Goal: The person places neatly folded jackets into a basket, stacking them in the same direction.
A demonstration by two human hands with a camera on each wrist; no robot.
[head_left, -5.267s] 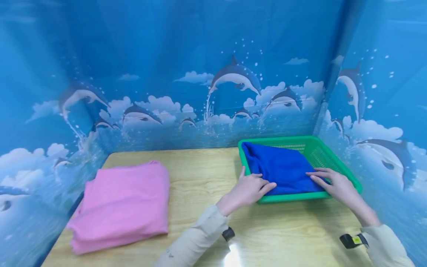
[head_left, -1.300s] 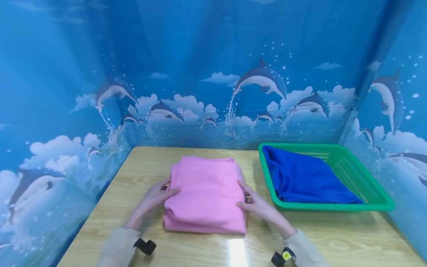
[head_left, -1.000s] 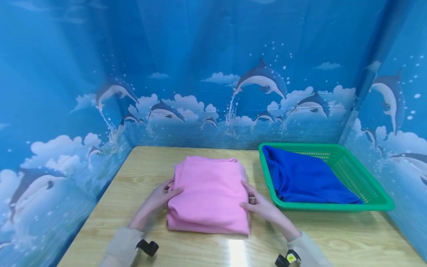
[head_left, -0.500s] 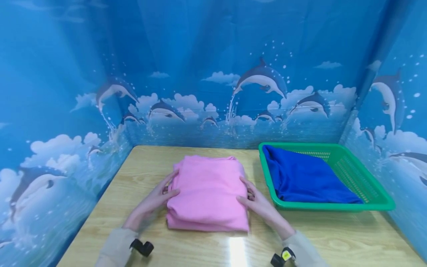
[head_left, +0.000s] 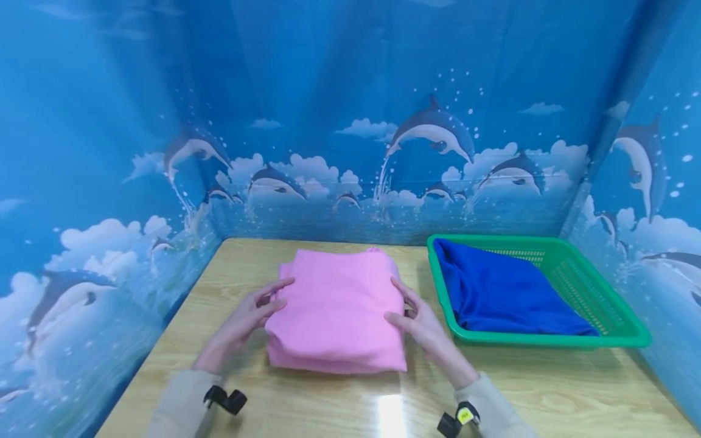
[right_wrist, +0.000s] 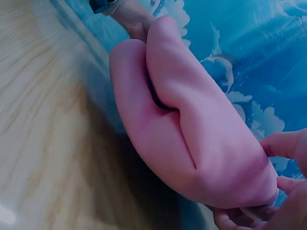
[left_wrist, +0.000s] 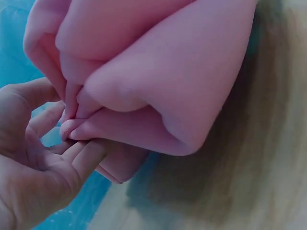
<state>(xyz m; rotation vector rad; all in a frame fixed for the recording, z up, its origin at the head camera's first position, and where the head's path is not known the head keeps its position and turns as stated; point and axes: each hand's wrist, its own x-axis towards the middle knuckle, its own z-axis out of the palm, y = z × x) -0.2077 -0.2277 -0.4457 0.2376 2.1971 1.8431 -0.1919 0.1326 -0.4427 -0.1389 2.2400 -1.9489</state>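
A thick folded pink cloth [head_left: 339, 310] lies between both hands at the middle of the table in the head view. My left hand [head_left: 246, 316] grips its left side, thumb over the top; in the left wrist view, curled fingers [left_wrist: 88, 158] reach beneath the cloth's layers [left_wrist: 177, 81]. On the opposite side my right hand [head_left: 421, 322] holds the edge, also with the thumb on top. The right wrist view has the cloth's rounded folds [right_wrist: 211, 139] with right-hand fingers [right_wrist: 230, 218] tucked under them. A dark shadow runs beneath the cloth, whose front edge looks slightly raised.
To the right stands a green plastic basket [head_left: 553, 340] with mesh walls. Inside it rests a folded blue cloth [head_left: 504, 295], leaving part of the basket's right side uncovered. Blue dolphin-print curtains [head_left: 328, 91] enclose the wooden table [head_left: 547, 389] at the back and sides.
Earlier the hands were at the blue cloth in the basket and the pink cloth lay at the left. Both hands now hold the pink cloth near the middle; its front edge has lifted slightly.
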